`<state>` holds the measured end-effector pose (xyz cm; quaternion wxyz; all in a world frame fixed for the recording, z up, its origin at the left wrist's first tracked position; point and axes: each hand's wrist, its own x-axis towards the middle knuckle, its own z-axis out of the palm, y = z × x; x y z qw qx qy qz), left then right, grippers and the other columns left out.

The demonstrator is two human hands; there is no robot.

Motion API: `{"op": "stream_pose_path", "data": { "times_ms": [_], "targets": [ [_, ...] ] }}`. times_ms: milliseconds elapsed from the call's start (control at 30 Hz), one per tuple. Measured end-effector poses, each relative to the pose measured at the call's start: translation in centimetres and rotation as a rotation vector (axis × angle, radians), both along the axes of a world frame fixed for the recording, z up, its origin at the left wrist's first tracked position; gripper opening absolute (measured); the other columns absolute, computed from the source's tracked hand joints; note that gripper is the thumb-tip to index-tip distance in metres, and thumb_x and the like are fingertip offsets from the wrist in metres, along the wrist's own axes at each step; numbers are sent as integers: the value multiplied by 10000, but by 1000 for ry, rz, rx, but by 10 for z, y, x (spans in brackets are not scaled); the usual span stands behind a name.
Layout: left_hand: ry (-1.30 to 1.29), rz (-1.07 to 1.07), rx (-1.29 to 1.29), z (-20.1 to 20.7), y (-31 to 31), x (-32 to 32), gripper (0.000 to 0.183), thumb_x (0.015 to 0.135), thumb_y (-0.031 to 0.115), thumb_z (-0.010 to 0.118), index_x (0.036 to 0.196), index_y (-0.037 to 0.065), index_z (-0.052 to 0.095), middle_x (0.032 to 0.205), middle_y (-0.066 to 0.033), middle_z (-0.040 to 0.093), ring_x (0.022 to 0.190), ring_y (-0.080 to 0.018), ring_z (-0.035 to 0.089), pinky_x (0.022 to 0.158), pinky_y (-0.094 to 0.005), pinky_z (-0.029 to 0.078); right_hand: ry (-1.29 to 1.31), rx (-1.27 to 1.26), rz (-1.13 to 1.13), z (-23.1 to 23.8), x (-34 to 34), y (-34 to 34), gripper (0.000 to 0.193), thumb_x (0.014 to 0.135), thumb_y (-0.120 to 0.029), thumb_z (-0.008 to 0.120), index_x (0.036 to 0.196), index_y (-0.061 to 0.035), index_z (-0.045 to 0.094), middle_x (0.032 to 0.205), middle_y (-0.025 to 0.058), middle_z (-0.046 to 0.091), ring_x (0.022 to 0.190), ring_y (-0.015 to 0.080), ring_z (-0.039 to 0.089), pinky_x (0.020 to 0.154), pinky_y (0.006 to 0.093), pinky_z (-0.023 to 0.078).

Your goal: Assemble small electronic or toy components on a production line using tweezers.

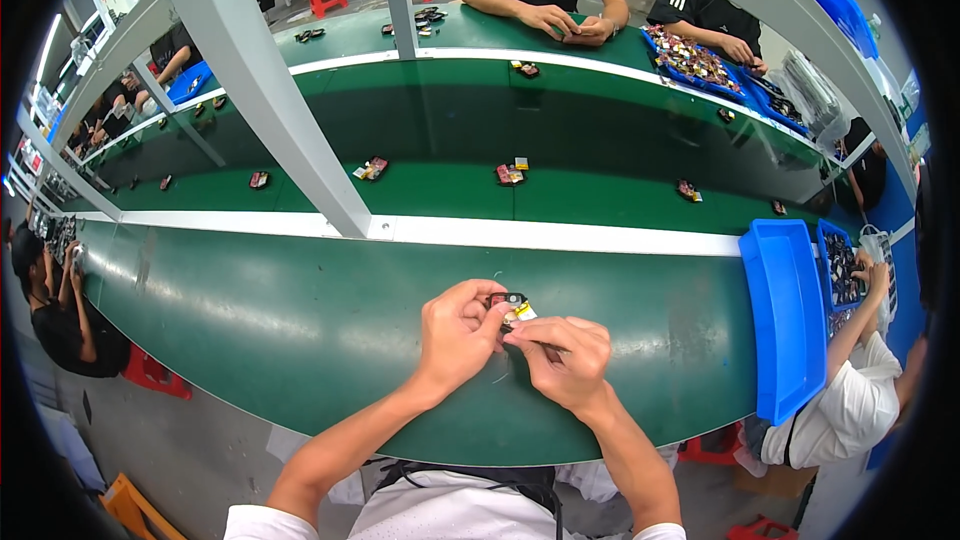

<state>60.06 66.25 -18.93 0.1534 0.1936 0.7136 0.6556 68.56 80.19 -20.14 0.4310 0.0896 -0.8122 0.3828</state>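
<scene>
Over the green worktable, my left hand pinches a small electronic assembly with a black casing and a yellow-and-white label. My right hand is closed, its thumb and fingertips pressed at the assembly's lower edge. A thin dark thing shows between the right fingers, too small to name. Both hands meet in front of my body, and the fingers hide much of the assembly.
Beyond a white rail runs a green conveyor belt with several similar assemblies. An upright grey post stands at left. A blue tray is at right, beside a co-worker. Others sit across the belt.
</scene>
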Motion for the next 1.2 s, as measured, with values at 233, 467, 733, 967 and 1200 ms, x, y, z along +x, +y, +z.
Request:
{"op": "stream_pose_path", "data": {
  "times_ms": [233,467,733,967,1200],
  "targets": [
    [79,51,-108,14,13,-50,126,920,-37,627,1031,-92,647,749,-88,652,563,-165,686,470,-276,542,93,-193,-85,2,-4,11,171,732,-12,846,846,-53,725,843,60,765,440,91,505,430,233,362],
    [298,328,-299,4,35,-183,139,901,24,639,991,-80,658,791,-125,689,573,-210,702,531,-303,556,95,-230,-93,-4,-2,15,193,725,-16,857,867,-47,731,891,77,771,405,70,440,411,230,353],
    [855,468,-628,9,76,-179,165,872,201,680,918,52,734,934,-139,672,874,-393,679,760,-502,535,73,-211,-98,-5,3,21,176,724,-36,854,846,-53,729,876,62,769,385,75,413,419,232,360],
    [603,336,-811,4,109,-177,235,801,174,782,861,-38,701,955,-247,698,910,-449,687,783,-498,546,64,-198,-116,-8,4,25,166,729,-46,852,842,-54,731,863,59,767,383,74,402,419,234,357],
    [553,328,-678,9,99,-164,167,818,165,775,835,11,712,810,-174,730,814,-347,719,721,-440,545,14,-239,-89,-6,8,25,160,736,-63,862,837,-40,739,816,41,748,387,75,395,415,243,337]
  ]
}}
